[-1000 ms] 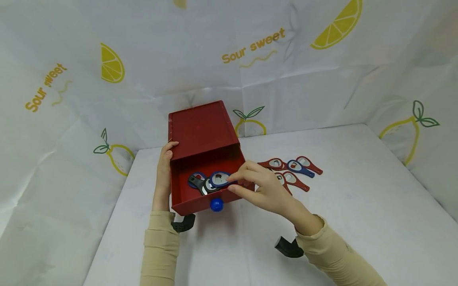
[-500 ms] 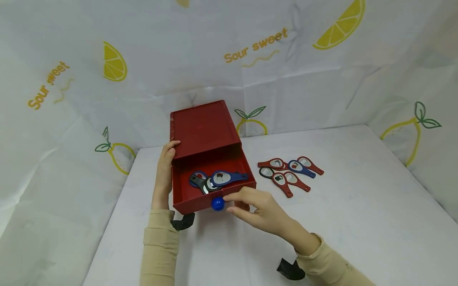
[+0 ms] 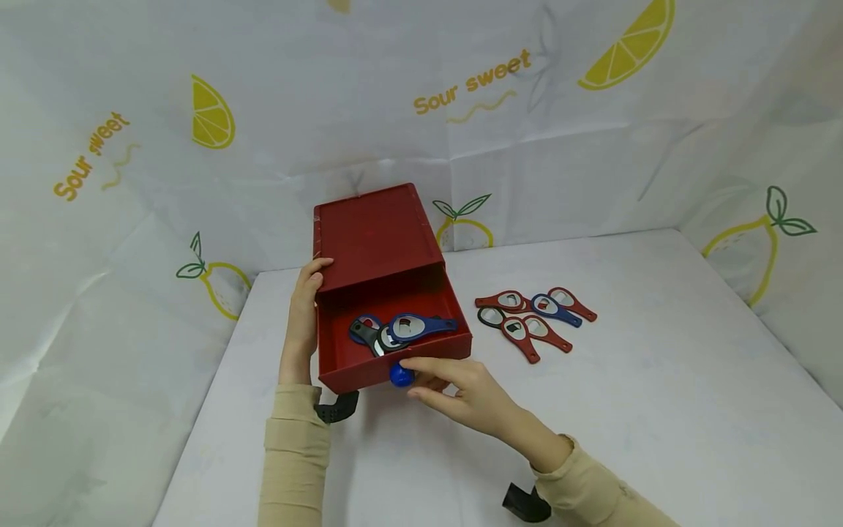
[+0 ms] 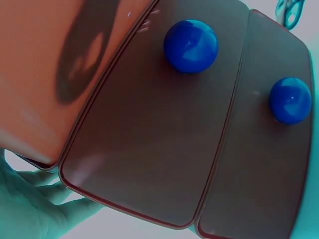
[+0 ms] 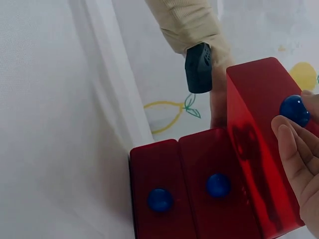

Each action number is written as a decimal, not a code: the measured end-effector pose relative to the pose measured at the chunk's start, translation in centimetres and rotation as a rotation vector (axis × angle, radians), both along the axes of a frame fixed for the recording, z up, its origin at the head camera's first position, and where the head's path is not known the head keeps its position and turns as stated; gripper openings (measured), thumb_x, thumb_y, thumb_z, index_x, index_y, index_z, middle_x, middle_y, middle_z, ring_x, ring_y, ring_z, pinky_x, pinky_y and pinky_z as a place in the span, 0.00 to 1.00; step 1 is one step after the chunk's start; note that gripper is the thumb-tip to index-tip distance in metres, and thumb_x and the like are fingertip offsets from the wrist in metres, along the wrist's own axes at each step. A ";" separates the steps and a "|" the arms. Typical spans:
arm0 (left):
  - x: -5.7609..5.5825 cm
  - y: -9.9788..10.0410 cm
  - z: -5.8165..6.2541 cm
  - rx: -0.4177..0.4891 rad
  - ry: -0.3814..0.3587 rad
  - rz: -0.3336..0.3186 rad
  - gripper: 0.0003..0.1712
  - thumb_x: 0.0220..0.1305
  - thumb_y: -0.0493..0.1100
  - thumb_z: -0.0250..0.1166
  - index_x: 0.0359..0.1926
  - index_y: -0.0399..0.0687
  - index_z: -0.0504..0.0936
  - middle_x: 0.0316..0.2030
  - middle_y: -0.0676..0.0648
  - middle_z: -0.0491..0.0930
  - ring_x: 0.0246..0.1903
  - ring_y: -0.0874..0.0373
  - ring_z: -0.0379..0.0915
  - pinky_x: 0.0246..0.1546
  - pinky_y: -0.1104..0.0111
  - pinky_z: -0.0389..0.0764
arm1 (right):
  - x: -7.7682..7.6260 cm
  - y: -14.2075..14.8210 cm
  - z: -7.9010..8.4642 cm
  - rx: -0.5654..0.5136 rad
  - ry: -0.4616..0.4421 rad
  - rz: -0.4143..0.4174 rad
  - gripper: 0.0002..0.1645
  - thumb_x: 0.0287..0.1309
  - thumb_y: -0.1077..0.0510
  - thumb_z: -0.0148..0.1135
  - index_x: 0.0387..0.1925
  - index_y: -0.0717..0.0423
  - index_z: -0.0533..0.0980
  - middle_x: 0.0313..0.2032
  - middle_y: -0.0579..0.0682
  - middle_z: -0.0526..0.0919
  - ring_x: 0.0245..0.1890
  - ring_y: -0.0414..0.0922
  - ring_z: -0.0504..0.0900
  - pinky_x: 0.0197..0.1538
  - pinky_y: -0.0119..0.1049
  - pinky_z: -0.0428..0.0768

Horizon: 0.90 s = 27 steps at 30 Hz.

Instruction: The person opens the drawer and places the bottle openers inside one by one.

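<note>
A red cabinet (image 3: 375, 238) stands on the table with its top drawer (image 3: 361, 378) pulled out. Inside lie several flat, round-headed paddles (image 3: 421, 326) shaped like magnifying glasses, blue and black. My right hand (image 3: 470, 395) is at the drawer front, pinching its blue knob (image 5: 294, 110) between thumb and fingers, as the right wrist view shows. Against the cabinet's left side rests my left hand (image 3: 303, 315), its fingers extended. Two lower drawers, each with a blue knob (image 4: 191, 46), are closed in the left wrist view.
To the cabinet's right, several red, blue and black paddles (image 3: 540, 340) lie in a loose cluster on the white table (image 3: 645, 366). A white, lemon-printed cloth (image 3: 527, 168) hangs behind and at both sides.
My right hand has let go of a blue paddle, now lying in the drawer, and moved down and left onto the drawer knob. My left hand stays at the cabinet's side.
</note>
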<state>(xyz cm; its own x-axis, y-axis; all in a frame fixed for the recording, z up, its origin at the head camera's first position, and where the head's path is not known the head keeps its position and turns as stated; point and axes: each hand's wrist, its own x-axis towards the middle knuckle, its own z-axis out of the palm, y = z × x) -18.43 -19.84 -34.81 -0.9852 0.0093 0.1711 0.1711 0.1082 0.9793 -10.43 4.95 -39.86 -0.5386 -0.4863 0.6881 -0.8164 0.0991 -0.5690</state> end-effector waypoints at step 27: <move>-0.4 -0.3 -0.3 0.013 -0.036 -0.003 0.22 0.71 0.50 0.38 0.60 0.49 0.65 0.61 0.48 0.60 0.55 0.54 0.59 0.51 0.57 0.67 | -1.9 -1.6 0.8 0.001 -0.172 -0.087 0.19 0.53 0.62 0.65 0.48 0.56 0.77 0.35 0.51 0.86 0.31 0.38 0.83 0.36 0.26 0.80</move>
<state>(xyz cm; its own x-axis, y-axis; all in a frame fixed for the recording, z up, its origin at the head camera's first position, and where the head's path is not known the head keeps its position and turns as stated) -18.81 -20.11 -35.14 -0.9908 0.0100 0.1352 0.1355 0.0948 0.9862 -12.32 3.37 -39.05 -0.6881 -0.4332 0.5821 -0.6955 0.1651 -0.6993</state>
